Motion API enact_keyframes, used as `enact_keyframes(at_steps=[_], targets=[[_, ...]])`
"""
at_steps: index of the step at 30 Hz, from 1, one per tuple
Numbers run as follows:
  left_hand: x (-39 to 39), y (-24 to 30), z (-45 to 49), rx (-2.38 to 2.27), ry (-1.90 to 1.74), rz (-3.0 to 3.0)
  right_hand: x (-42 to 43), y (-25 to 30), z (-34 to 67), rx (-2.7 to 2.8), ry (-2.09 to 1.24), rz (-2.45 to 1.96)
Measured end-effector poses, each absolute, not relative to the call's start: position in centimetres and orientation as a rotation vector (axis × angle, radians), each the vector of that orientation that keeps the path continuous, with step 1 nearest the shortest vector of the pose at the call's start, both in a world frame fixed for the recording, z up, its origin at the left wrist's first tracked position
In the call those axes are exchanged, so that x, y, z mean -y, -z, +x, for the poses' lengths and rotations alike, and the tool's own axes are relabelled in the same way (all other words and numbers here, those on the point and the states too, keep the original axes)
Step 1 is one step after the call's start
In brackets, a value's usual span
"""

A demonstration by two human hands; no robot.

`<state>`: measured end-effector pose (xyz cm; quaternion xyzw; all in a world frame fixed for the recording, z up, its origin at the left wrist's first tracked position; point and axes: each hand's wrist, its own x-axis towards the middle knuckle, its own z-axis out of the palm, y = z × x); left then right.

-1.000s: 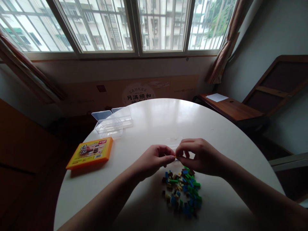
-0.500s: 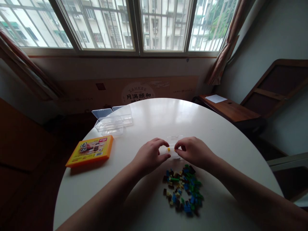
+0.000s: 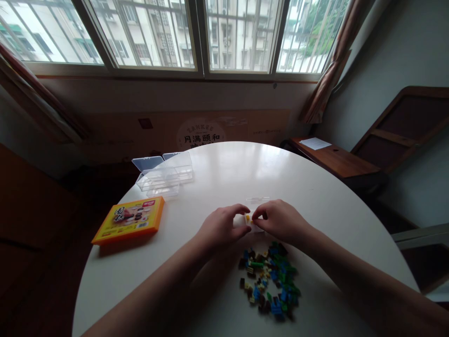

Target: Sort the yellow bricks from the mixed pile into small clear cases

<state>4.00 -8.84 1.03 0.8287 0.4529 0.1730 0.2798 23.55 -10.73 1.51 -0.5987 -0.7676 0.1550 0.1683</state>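
Now that left hand (image 3: 222, 225) and right hand (image 3: 278, 218) have parted: former open about clear box (image 3: 258, 229), yellow brick (image 3: 248, 217) visible inside; latter apparently pinching second brick (image 3: 251, 221).

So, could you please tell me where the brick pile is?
In the head view, the brick pile lies on the white table, right of centre, just nearer the camera than the left hand and right hand.

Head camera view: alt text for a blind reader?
A person's right hand seems to pinch a tiny yellow piece at a clear container, left hand beside it. Mixed toy bricks lie nearer on a white table; a yellow-orange box sits left.
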Motion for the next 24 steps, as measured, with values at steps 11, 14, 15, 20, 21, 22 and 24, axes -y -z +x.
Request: enact_keyframes(at_steps=[11,14,15,20,21,22,24], targets=[[8.7,-1.0,4.0,-1.234,-0.418,2.187,11.2,-1.5,24.9,2.229,-0.430,-1.570],[8.7,-1.0,4.0,-1.229,-0.427,2.193,11.2,-1.5,24.7,2.251,-0.427,-1.598],[8.7,-1.0,4.0,-1.229,-0.432,2.197,11.2,-1.5,24.6,2.260,-0.431,-1.607],[8.7,-1.0,4.0,-1.235,-0.427,2.200,11.3,-1.6,24.2,2.293,-0.429,-1.617],[8.7,-1.0,4.1,-1.230,-0.426,2.201,11.3,-1.5,24.1,2.296,-0.421,-1.618],[8.7,-1.0,4.1,-1.225,-0.427,2.203,11.3,-1.5,24.0,2.296,-0.411,-1.622],[8.7,-1.0,4.1,-1.218,-0.429,2.206,11.3,-1.4,23.9,2.293,-0.391,-1.633]])
